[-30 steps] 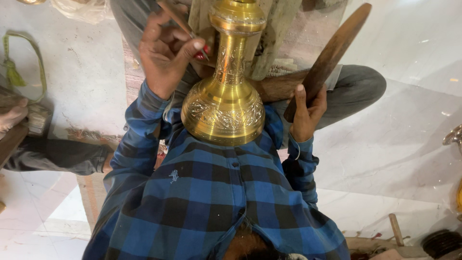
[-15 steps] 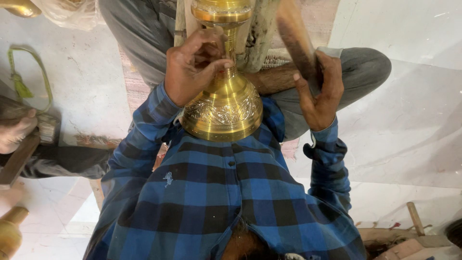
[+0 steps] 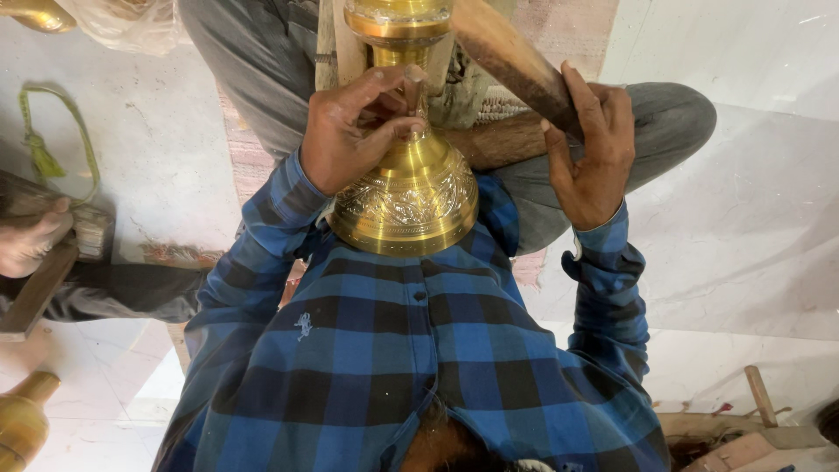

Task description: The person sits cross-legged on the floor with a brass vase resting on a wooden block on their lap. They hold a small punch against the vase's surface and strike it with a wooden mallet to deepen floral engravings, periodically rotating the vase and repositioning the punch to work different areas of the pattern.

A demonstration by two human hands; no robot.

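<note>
A brass vase (image 3: pixel 406 197) with an engraved band lies against my lap, its neck pointing away from me. My left hand (image 3: pixel 354 131) rests on the vase's neck, fingers pinched around a small metal punch (image 3: pixel 412 77) whose tip meets the brass. My right hand (image 3: pixel 594 153) grips a dark wooden mallet (image 3: pixel 511 61), held slanted just right of the neck. My blue checked sleeves and shirt fill the lower view, and my crossed legs in grey trousers (image 3: pixel 664 122) lie under the vase.
Another person's foot (image 3: pixel 26 240) rests on a wooden block (image 3: pixel 39 293) at the left. A brass piece (image 3: pixel 22 424) stands at the bottom left, a green cord (image 3: pixel 44 149) lies on the pale floor, and wooden tools (image 3: pixel 760 398) sit at the bottom right.
My left hand came down from above the neck and settled on it with the punch. My right hand swung the mallet up from the vase's right side towards the neck.
</note>
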